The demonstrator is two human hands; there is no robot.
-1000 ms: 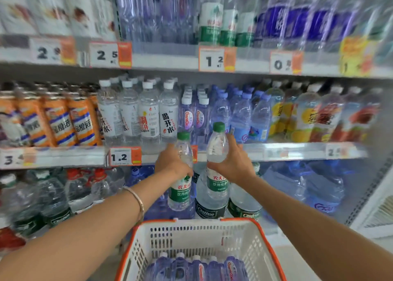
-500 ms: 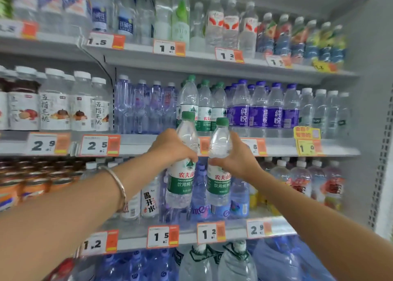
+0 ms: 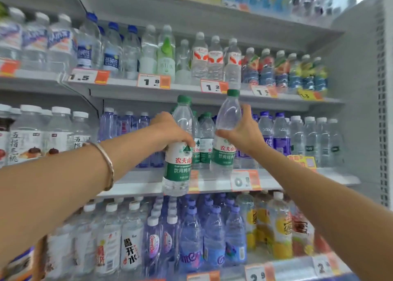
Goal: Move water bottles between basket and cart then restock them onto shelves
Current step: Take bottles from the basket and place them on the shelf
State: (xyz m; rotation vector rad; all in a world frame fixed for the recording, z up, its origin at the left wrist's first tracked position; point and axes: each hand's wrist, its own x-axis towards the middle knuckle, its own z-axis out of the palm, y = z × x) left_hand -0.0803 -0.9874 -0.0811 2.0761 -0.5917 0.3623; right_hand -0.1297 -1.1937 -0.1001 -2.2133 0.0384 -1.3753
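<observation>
We held two water bottles up in front of a stocked shop shelf (image 3: pixel 276 179), one in each hand; our left hand (image 3: pixel 170 132) was curled round the waist of the left bottle (image 3: pixel 178 163), gripping it from the left just above its green and white label, with the back of the hand towards us; that bottle stood nearly upright, its green cap near the underside of the shelf above and its base hanging in front of the shelf's front edge; a thin metal bangle (image 3: pixel 107 163) circled the left wrist.

Our right hand (image 3: pixel 246 135) was wrapped round the right bottle (image 3: pixel 225 153) from the right side, thumb laid across the front at the top of the label and fingers reaching up behind the clear upper part; this bottle leaned with its green cap tipped up and to the right, its base just above the shelf edge beside a price tag (image 3: pixel 244 180); the two held bottles were near each other but apart.

Between and behind them, matching green-capped bottles (image 3: pixel 205 140) stood in a row on that shelf; purple-labelled bottles (image 3: pixel 280 141) stood just to the right of them.
</observation>
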